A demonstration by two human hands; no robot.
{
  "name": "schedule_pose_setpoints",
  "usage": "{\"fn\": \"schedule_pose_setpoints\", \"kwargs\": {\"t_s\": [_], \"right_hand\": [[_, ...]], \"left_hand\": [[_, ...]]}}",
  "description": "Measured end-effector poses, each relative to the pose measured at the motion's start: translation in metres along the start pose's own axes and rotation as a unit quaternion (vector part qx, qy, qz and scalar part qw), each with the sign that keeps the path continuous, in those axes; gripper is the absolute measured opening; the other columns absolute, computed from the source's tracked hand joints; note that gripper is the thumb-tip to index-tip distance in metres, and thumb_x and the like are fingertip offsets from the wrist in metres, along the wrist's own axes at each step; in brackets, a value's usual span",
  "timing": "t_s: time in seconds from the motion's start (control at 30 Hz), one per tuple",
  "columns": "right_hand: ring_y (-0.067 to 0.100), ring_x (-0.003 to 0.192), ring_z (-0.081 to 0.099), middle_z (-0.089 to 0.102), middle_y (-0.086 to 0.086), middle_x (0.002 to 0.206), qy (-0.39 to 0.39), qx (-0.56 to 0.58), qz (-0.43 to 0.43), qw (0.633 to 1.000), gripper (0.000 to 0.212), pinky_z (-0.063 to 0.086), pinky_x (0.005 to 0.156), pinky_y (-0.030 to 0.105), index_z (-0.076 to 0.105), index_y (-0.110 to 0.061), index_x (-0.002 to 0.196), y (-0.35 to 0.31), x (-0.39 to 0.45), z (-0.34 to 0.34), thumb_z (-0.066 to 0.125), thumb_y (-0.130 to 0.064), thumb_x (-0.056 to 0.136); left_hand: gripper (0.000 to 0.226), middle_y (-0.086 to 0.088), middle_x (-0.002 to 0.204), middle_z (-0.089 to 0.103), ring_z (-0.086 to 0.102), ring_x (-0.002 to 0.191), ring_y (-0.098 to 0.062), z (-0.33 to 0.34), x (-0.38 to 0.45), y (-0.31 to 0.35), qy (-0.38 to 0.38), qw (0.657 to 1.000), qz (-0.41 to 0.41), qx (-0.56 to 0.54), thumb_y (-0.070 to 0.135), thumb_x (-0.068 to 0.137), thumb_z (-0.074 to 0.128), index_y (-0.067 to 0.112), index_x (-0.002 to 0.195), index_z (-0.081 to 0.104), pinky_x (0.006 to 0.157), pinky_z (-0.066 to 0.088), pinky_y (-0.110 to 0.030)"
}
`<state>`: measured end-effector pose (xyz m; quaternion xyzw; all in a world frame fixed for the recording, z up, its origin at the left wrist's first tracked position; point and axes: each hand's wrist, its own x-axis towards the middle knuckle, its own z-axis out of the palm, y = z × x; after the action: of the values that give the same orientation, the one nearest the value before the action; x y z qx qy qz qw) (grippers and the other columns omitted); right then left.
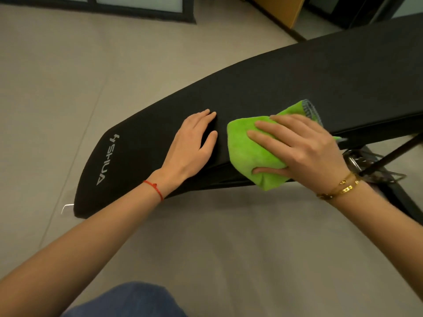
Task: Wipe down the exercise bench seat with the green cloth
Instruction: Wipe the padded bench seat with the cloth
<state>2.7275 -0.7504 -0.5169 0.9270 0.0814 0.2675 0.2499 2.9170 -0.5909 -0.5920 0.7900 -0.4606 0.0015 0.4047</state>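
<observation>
A long black padded exercise bench (297, 83) runs from lower left to upper right, with a grey logo near its rounded left end. My right hand (304, 149) presses a bunched green cloth (247, 152) onto the bench's near edge, fingers spread over the top and thumb tucked under the fold. A grey-trimmed corner of the cloth sticks out beyond my fingers. My left hand (194, 145) lies flat on the pad just left of the cloth, fingers apart, holding nothing.
Grey floor surrounds the bench. The bench's black metal frame and strut (375, 170) show under its right side. A dark-framed glass panel (137, 8) and a wooden cabinet (279, 8) stand at the far side. My blue-clad knee (132, 300) is at the bottom.
</observation>
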Motion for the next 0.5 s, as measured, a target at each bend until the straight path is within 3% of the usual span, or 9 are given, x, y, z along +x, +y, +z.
{"fn": "schedule_pose_setpoints", "kwargs": {"t_s": [0.1,0.17,0.27,0.37,0.5], "right_hand": [[0.028,0.115,0.060,0.063,0.004,0.128,-0.029,0.037,0.032,0.998,0.061,0.046,0.100,0.042,0.063,-0.018,0.126,0.029,-0.009,-0.014,0.055,-0.063,0.086],[0.024,0.117,0.059,0.063,-0.001,0.128,-0.057,0.081,0.125,0.987,0.063,0.045,0.101,0.040,0.063,-0.022,0.125,0.046,-0.007,-0.026,0.054,-0.068,0.084],[0.025,0.124,0.053,0.059,-0.001,0.134,-0.140,0.132,0.278,0.941,0.070,0.041,0.102,0.041,0.058,-0.024,0.129,0.076,0.018,-0.026,0.045,-0.072,0.080],[0.035,0.133,0.042,0.047,0.006,0.146,-0.231,0.103,0.257,0.933,0.079,0.029,0.113,0.047,0.047,-0.023,0.139,0.087,0.050,0.000,0.030,-0.074,0.080],[0.034,0.139,0.035,0.044,0.004,0.148,-0.274,0.119,0.206,0.932,0.069,0.024,0.117,0.048,0.046,-0.025,0.141,0.076,0.050,0.007,0.033,-0.066,0.087]], "left_hand": [[0.053,0.000,0.156,0.039,0.029,0.147,-0.013,0.006,0.011,0.007,0.009,1.000,-0.014,0.005,0.037,0.100,0.040,0.017,0.149,0.042,0.123,0.023,-0.033],[0.051,0.001,0.156,0.038,0.028,0.147,-0.012,0.007,0.017,0.009,0.008,0.999,-0.027,0.016,0.035,0.102,0.041,0.018,0.150,0.040,0.124,0.022,-0.033],[0.050,0.002,0.158,0.036,0.026,0.149,-0.013,0.008,0.027,0.019,0.005,0.998,-0.061,0.020,0.033,0.103,0.042,0.019,0.151,0.038,0.124,0.022,-0.034],[0.051,-0.001,0.157,0.036,0.027,0.148,-0.016,0.011,0.031,0.029,0.011,0.996,-0.091,0.017,0.029,0.102,0.042,0.017,0.151,0.039,0.125,0.021,-0.036],[0.052,-0.002,0.158,0.035,0.027,0.149,-0.017,0.007,0.031,0.037,-0.006,0.994,-0.111,0.023,0.029,0.101,0.039,0.016,0.151,0.037,0.125,0.019,-0.036]]}}
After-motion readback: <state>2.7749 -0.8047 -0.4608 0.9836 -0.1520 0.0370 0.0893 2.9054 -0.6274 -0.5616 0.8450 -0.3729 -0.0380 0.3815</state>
